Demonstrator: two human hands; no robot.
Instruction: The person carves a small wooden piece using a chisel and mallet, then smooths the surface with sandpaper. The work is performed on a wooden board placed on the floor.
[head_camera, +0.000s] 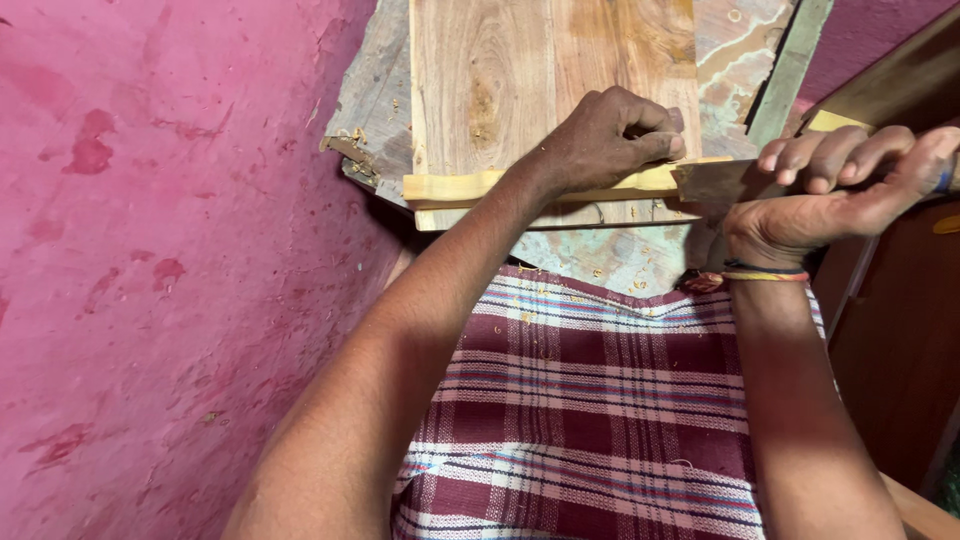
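The pink floor (150, 250) fills the left of the view, blotched with darker stains and scattered shavings. On it lies a worn grey board (375, 100), and on that a broad plank (500, 70) of pale grained wood; together they serve as the counter. The person's lap, in a maroon checked cloth (590, 400), meets the counter's near edge.

Along that near edge lies a narrow light wood strip (460, 186), its long axis running left to right across the view. The left hand (610, 140) rests on the strip at about mid-length, its grip closed down over it, fingers curled on top and thumb pressing at the right. The strip's free length extends left from this hand toward the counter's near-left corner.

The right hand (850, 180) sits just right of the left, at the strip's right end, its grip wrapped shut around a dark tool (715, 180) whose flat end meets the strip just beside the left thumb. What kind of tool it is cannot be told. The left hand is thus on the strip itself; the right reaches it only through the tool. A thread wristband (765, 272) circles the right wrist.
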